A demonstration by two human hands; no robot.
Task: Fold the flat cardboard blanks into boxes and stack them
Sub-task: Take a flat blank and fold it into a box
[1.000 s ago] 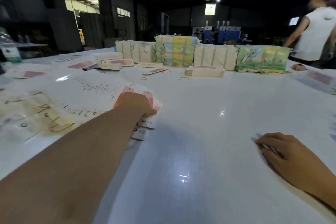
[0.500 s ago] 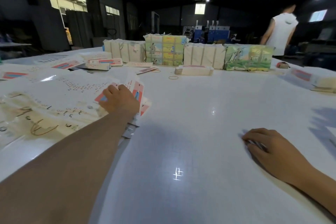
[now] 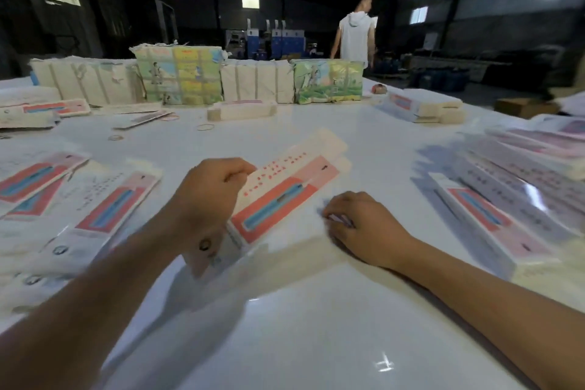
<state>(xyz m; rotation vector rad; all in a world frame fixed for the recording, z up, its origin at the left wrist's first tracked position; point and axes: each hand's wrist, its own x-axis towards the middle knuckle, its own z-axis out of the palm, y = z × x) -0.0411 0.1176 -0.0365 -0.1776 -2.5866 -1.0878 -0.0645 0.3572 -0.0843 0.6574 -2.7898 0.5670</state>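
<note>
Left hand (image 3: pixel 212 192): fingers curled round the near left part of a flat cardboard blank (image 3: pixel 278 193), gripping it; forearm reaches in from the lower left.
Held blank: long, narrow, white with a red and pink panel and a blue strip; it runs from the left hand up and to the right, far end tilted above the table (image 3: pixel 316 326). Its near end is blurred. Whether one blank or several are held cannot be told.
Right hand (image 3: pixel 357 225): rests knuckles-up on the table just right of the held blank, fingers curled under; something pale shows beneath the fingertips, but whether it is held cannot be told.
Loose blanks, left (image 3: pixel 104 209): several flat blanks of the same print lie overlapping on the table left of the left arm.
Folded boxes, right (image 3: pixel 493 218): long boxes of the same print lie side by side along the right of the table, well apart from the held blank.
Bundles, far edge (image 3: pixel 177 76): a row of wrapped packs, some plain pale, two with coloured pictures, stands across the far side of the table.
Small stack (image 3: pixel 242 109): a short pile of pale blanks lies just before that row.
Rubber bands (image 3: pixel 205 127): loose rings lie on the table near the small stack.
Other person (image 3: pixel 354 35): stands beyond the table in a white sleeveless top, back to the camera.
</note>
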